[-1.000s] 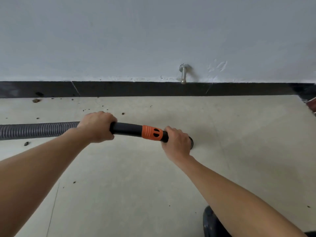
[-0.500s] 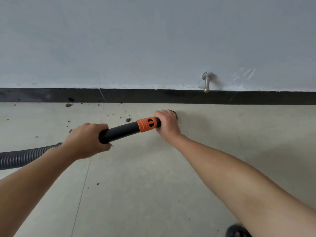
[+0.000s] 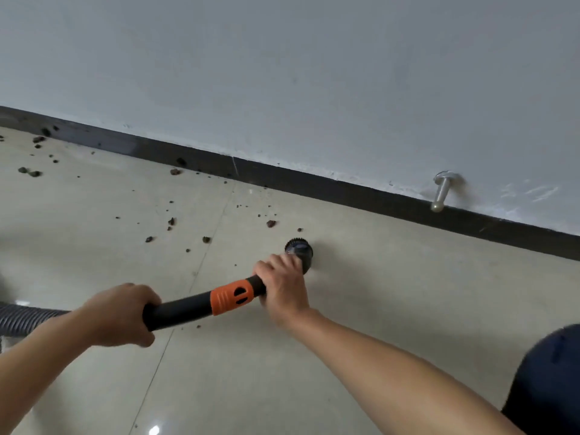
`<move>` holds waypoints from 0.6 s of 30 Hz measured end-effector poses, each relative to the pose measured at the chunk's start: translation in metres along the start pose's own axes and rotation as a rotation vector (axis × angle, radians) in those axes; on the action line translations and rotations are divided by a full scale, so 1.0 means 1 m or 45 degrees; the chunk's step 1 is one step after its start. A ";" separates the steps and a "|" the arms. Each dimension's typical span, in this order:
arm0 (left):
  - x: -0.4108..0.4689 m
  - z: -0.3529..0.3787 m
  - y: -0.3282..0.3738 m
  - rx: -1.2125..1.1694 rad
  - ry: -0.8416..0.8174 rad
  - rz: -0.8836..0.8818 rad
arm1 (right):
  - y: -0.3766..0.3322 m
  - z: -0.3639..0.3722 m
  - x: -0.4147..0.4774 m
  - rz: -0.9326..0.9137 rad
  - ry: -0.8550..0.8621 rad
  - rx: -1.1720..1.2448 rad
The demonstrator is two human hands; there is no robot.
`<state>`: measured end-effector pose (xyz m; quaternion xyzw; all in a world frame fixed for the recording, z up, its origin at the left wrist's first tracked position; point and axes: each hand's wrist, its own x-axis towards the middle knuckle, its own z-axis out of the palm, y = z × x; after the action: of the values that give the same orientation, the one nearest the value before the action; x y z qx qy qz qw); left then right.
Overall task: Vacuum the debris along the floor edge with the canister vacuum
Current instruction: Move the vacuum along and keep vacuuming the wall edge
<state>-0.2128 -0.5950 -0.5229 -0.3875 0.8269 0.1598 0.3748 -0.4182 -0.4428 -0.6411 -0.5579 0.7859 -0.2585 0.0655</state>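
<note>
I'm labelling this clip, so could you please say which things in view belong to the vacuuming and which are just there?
Job: left hand and right hand gripping the black wand; nozzle; grey hose; debris along the baseboard.
Just there: metal door stop on the wall; dark blue shape, lower right.

Below black baseboard: glossy beige floor tiles w/ thin grey grout lines, reddish-brown & dark debris bits, black vacuum wand w/ orange slotted collar, grey ribbed hose; above baseboard: pale grey-white wall, silver doorstop.
</note>
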 end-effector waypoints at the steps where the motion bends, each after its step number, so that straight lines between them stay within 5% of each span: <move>1: -0.009 0.010 -0.008 0.011 -0.012 -0.028 | -0.008 0.006 -0.003 -0.074 -0.044 -0.004; 4: -0.018 0.011 -0.004 0.011 0.147 -0.030 | 0.003 0.000 0.014 -0.175 -0.070 0.012; 10: 0.005 -0.028 0.068 -0.192 0.590 0.130 | 0.075 -0.043 0.080 0.021 -0.013 0.011; 18: -0.031 -0.037 0.013 -0.067 0.140 -0.149 | 0.005 -0.018 0.042 -0.044 -0.242 0.128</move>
<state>-0.2283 -0.5909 -0.4760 -0.4531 0.8177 0.1377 0.3272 -0.4449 -0.4742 -0.6196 -0.5893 0.7525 -0.2445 0.1633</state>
